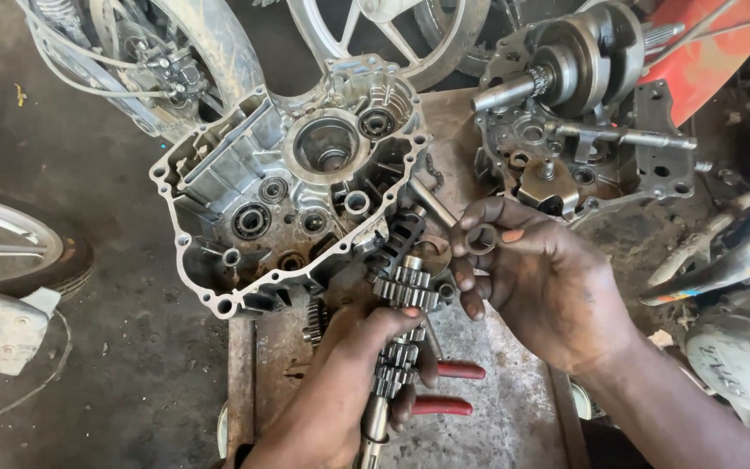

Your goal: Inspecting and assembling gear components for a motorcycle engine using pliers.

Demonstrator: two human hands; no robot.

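Observation:
My left hand [349, 382] is shut around a steel gear shaft [401, 300] stacked with several toothed gears, held upright over a small metal workbench [496, 417]. My right hand [540, 278] pinches a small metal ring [482, 239] between thumb and fingertips, just to the right of the shaft's upper gears. A dark toothed gear [399, 239] sits at the shaft's top end, against the edge of an open aluminium engine case half [288, 191].
A second case half with a crankshaft [579, 113] lies at the upper right. Red-handled pliers [449, 388] rest on the bench under my left hand. Motorcycle wheels [10, 247] and a chrome exhaust [731, 260] stand around on the concrete floor.

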